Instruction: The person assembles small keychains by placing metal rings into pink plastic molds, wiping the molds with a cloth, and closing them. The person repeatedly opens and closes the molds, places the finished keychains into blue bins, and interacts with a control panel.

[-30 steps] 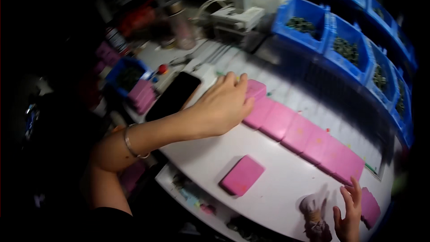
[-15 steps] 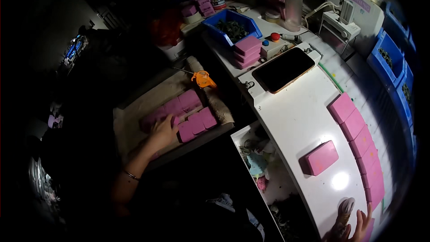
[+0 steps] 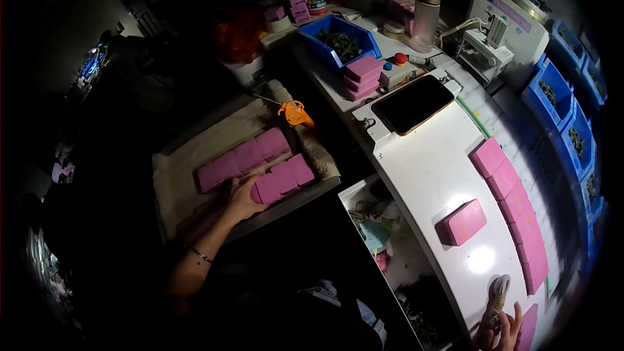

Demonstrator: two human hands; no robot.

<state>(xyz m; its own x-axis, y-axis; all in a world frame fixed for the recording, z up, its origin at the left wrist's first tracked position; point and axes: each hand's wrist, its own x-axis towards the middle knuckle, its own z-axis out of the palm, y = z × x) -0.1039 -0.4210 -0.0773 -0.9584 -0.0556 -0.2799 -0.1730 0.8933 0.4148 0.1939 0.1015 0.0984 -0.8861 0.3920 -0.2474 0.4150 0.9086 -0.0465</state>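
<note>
Left forearm (image 3: 209, 245) bare, slanting up and rightward from lower left; wrist nearly straight. Left hand (image 3: 244, 199) reaching ahead, fingers bent, thumb set apart; grip unclear. Right hand (image 3: 508, 333) low at right, cut by lower edge; fingers upward, loosely parted.

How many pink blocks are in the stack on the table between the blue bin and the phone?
3 visible: the top block, the middle block and the bottom block, piled one on another. Any behind the stack would be hidden.
</note>
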